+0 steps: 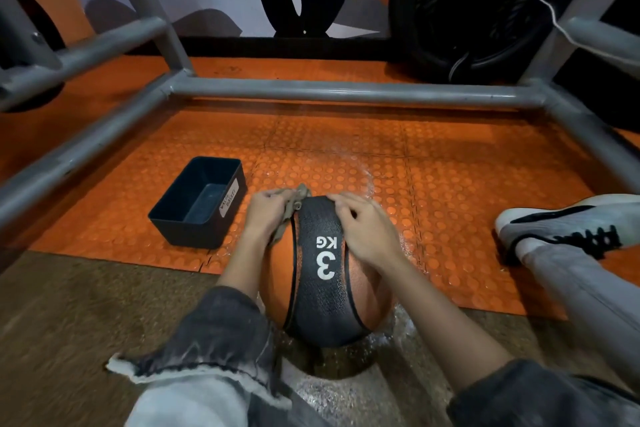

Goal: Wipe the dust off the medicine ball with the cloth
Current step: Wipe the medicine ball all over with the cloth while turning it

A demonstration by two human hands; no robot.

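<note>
Head view, looking down over both forearms: medicine ball (325,270) on the floor, at the join of the orange studded mat (450,184) and the brown flooring, black band marked "3 KG" facing up. Left hand (268,215) curled round a bunched tan cloth (292,206), pressing it to the ball's upper left shoulder, right beside the band. Right hand (363,229) laid over the top right of the ball, fingers loosely bent to the curve, holding nothing, apparently there to steady it. Judged to be mid-wipe, with the far left side in hand. Hard to tell how much of the surface is clean, but greyish patches on the band suggest more to do. Next move probably calls for dragging the cloth across the band and down the sides, then rolling the ball under the right hand to bring up the hidden underside. Firm bracing needed there, being round, heavy and apt to roll away. Around it: an open black bin (197,204) with a small label, just left of the ball on the mat; a pale powdery scatter (405,322) on the floor close round the ball, likely to dirty it again if rolled through; a grey metal frame (346,92) boxing in the mat, one low bar across the far side; a large black tyre (467,3) against the painted wall; a white shoe (568,222) well off to the right. Nothing between cloth and ball.
</note>
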